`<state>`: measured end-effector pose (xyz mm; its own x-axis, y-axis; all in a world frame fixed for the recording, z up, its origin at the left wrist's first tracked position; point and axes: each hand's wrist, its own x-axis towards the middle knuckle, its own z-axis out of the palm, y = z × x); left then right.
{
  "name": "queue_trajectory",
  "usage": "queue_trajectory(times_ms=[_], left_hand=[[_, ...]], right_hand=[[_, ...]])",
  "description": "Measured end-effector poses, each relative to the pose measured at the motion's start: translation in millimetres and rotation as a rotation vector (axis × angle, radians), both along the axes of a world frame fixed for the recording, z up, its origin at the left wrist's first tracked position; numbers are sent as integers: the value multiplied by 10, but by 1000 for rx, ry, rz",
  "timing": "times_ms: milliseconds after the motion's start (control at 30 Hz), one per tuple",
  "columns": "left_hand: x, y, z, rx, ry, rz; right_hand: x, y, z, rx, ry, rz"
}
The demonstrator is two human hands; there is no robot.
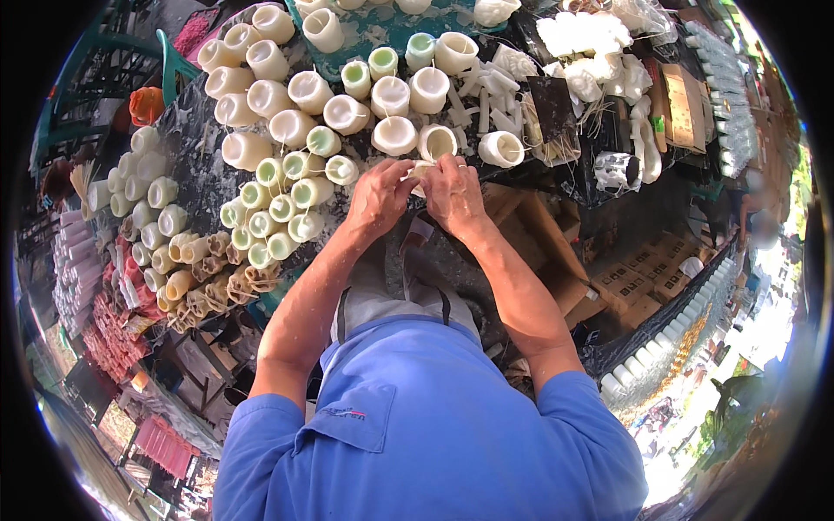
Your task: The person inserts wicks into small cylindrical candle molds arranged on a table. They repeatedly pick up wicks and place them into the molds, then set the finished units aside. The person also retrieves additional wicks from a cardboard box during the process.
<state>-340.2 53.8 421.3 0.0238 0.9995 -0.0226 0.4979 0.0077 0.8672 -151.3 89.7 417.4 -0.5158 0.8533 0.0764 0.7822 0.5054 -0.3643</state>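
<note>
Left hand [379, 195] and right hand [452, 193] meet, fingers pinched on small cream candle piece [420, 176] between fingertips, above desk [200, 156] near edge. Piece equidistant; long axis indiscernible.

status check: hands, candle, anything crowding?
Left hand and right hand pinch one small white candle together. Candle mostly hidden by fingers. White pillar candles packed close behind on the table.
</note>
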Motion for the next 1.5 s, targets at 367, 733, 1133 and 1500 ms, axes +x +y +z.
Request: queue_trajectory(times_ms=[367,733,1133,1500], left_hand=[[21,293,174,-178,-37,-42],[245,-226,102,42,31,-12],[68,44,131,20,-53,-70],[6,-188,-256,30,91,-93]], right_hand=[[203,107,7,-226,301,-198],[296,26,180,-354,384,-231],[308,54,383,-378,277,-129],[257,-231,-217,-430,261,-297]])
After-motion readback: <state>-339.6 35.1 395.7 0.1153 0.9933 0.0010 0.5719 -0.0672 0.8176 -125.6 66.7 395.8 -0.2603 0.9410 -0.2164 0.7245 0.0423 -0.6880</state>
